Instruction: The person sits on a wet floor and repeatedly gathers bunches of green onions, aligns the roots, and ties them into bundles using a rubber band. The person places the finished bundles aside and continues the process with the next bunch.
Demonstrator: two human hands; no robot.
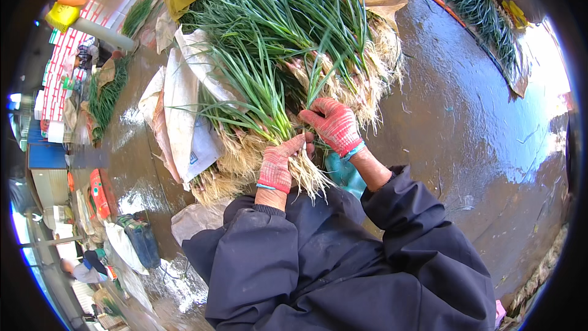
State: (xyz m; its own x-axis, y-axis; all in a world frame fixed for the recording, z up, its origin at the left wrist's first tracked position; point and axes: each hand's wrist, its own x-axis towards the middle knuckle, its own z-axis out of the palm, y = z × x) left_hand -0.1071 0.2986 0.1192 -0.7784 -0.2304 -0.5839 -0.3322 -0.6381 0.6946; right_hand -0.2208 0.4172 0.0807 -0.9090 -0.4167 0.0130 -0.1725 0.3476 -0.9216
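My left hand [281,161], in a red knitted glove, grips a bunch of long-leaved allium stalks [275,110], likely green garlic or scallions. Pale roots [310,174] hang out below that grip. Close beside it, my right hand [333,124], gloved the same way, has its thumb and forefinger closed around a slender green stalk [315,78] whose leaves point away from me. A large heap of the same stalks [285,23] lies in front of both hands, roots mostly towards me. More rooted stalks [239,151] lie left of my left hand, partly under woven sacking.
White woven sacks [181,110] flank the heap on the left. Teal plastic [344,170] shows below my right wrist. Wet brown floor [459,147] stretches right. Other stalk piles lie at far left [108,94] and upper right [482,18]. A person [89,269] is at lower left.
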